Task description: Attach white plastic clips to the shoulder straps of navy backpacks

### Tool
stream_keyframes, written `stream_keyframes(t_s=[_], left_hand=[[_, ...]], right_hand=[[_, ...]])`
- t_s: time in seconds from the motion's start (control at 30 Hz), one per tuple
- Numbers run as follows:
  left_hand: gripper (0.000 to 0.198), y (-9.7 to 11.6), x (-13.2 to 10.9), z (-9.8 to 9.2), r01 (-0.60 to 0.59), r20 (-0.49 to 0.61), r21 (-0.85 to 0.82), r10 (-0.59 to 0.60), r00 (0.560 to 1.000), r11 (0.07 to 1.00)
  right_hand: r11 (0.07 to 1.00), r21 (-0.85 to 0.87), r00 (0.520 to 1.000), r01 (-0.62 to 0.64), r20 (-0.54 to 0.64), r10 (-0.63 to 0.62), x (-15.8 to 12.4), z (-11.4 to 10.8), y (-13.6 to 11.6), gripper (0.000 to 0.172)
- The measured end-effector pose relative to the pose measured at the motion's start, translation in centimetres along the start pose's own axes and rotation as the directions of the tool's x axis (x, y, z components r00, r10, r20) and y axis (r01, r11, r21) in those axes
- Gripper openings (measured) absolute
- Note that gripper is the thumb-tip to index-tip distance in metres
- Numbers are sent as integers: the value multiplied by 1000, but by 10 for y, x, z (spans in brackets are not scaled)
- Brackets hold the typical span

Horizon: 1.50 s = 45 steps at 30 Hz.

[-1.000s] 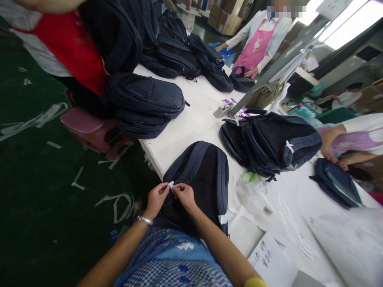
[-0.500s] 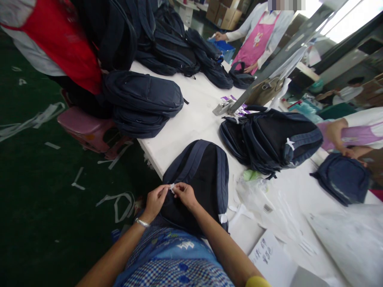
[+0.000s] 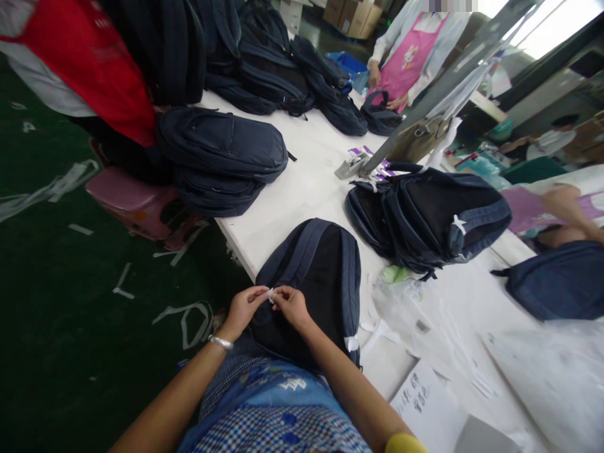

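A dark blue backpack [image 3: 325, 277] lies back-up on the near edge of the white table [image 3: 302, 195], its lower end over my lap. My left hand [image 3: 243, 308] and my right hand [image 3: 292, 305] meet above its near end. Both pinch a small white strip [image 3: 270, 294] between their fingertips, held just over the bag's fabric. A silver bracelet sits on my left wrist. Another white strip [image 3: 351, 343] shows on the backpack's right side.
More dark backpacks: a stack [image 3: 221, 157] at the table's left edge, a pile [image 3: 278, 69] at the far end, one [image 3: 429, 217] to my right. Clear plastic bags [image 3: 415, 308] and papers [image 3: 419, 393] lie right. Co-workers stand around; a pink stool [image 3: 136, 201] and paper scraps are on the green floor.
My hands stay pinched on the white strip with barely any shift. The co-worker at the right has pulled a blue backpack closer to them, and the view tilted slightly.
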<state>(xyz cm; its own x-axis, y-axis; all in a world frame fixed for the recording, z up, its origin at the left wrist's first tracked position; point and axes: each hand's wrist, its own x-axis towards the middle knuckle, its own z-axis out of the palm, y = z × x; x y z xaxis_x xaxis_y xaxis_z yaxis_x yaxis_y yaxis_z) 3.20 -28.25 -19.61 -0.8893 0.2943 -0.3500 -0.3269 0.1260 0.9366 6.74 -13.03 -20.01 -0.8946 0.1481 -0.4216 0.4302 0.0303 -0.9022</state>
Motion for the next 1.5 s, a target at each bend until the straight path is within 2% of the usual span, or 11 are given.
stream_keyframes(t_s=[0.07, 0.17, 0.37, 0.53, 0.77, 0.93, 1.17, 1.23, 1.3, 1.4, 1.5], left_hand=[[33, 1, 1, -1, 34, 23, -52, -33, 999, 998], [32, 4, 3, -1, 59, 78, -77, -53, 996, 995], [29, 7, 10, -3, 130, 140, -107, -115, 984, 986], [31, 3, 16, -8, 236, 171, -97, -217, 961, 967], [35, 3, 17, -15, 431, 265, -112, -391, 881, 895], [36, 8, 17, -14, 463, 293, -149, -409, 864, 874], [34, 12, 21, -12, 319, 257, -4, -308, 916, 948], [34, 12, 21, -13, 325, 281, -12, -308, 909, 946], [32, 12, 21, -14, 379, 308, -75, -340, 889, 922], [31, 10, 21, -14, 449, 329, -185, -375, 866, 874], [28, 10, 21, -14, 465, 340, -243, -374, 863, 851]], right_hand=[[1000, -14, 1000, 23, -8, -23, -1, 0, 0, 16], [989, -118, 995, 89, 44, -84, -3, -3, -6, 12], [887, -401, 973, 227, 140, -185, -5, -9, -21, 17], [814, -527, 969, 243, 178, -174, -3, -12, -23, 20], [776, -606, 983, 177, 151, -106, 2, -10, -34, 21], [729, -661, 983, 181, 152, -107, 5, -6, -39, 25], [663, -693, 959, 283, 222, -178, 2, -10, -31, 30], [684, -667, 954, 296, 241, -179, 1, -11, -30, 28], [681, -668, 952, 300, 250, -174, 0, -11, -32, 26], [567, -753, 943, 333, 259, -210, -1, -9, -38, 28], [415, -813, 902, 409, 292, -317, 0, -7, -45, 31]])
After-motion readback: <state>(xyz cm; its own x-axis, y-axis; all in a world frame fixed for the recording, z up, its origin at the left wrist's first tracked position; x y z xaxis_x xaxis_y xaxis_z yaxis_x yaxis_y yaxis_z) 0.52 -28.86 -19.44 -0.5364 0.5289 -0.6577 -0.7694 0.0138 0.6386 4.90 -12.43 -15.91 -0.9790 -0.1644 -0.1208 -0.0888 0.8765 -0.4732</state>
